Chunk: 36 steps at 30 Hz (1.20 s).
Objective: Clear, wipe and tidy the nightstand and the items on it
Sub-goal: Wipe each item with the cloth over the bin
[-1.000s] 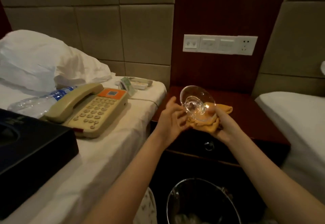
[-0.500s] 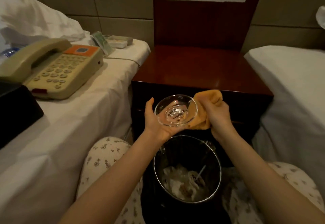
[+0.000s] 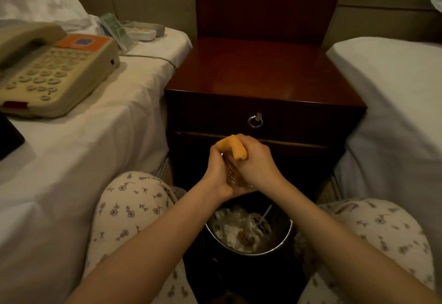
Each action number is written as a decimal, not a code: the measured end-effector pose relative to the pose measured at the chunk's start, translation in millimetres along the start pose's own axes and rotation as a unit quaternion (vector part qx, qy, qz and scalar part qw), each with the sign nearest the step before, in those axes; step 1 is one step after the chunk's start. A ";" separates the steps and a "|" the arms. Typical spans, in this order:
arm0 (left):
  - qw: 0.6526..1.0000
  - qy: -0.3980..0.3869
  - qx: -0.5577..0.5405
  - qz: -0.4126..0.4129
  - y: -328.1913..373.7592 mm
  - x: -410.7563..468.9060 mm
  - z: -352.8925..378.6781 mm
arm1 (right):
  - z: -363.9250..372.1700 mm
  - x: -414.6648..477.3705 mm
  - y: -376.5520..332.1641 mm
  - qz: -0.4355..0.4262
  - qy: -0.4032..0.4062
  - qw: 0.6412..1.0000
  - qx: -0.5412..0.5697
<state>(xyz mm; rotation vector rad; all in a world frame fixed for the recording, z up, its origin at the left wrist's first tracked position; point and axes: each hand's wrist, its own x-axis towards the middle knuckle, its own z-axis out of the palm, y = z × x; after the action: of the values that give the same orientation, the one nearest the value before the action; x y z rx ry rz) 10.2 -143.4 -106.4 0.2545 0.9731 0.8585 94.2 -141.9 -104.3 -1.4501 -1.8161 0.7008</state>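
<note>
Your left grip (image 3: 218, 172) clasps the glass dish (image 3: 230, 174) above the bin (image 3: 284, 241) at 6 o'clock, and your right grip (image 3: 257, 167) clenches the orange cloth (image 3: 233, 147) against it. The nightstand tabletop (image 3: 263, 72) looks cleared. The telephone (image 3: 55, 72), at 10 o'clock on the bed (image 3: 95, 136), awaits return.

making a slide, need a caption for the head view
Left hand holds a glass dish while right hand presses an orange cloth into it over the waste bin.
</note>
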 end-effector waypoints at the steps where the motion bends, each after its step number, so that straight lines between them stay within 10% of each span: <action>1: 1.000 0.006 0.006 -0.003 -0.7 2.1 -0.3 | -3.3 1.9 2.7 0.005 0.006 1.000 -0.026; 15: 0.993 0.047 0.109 0.025 -5.6 23.0 -1.3 | -11.4 7.4 35.4 0.106 -0.065 0.959 -0.254; 21: 0.988 0.047 0.148 0.019 -5.7 26.8 -0.7 | 16.4 5.0 31.9 0.145 0.056 0.985 0.078; 28: 0.990 0.070 0.121 0.018 1.8 28.4 -5.4 | -5.2 2.7 23.5 0.171 -0.085 0.941 0.279; 36: 0.983 0.058 0.173 0.025 13.3 18.5 -2.4 | -48.1 15.3 26.2 0.094 -0.324 0.935 -0.112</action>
<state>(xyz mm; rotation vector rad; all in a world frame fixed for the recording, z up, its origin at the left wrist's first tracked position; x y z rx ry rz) 6.4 -121.5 -112.0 0.5323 1.2289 0.7537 145.9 -121.6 -92.3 -1.6858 -2.3272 1.2125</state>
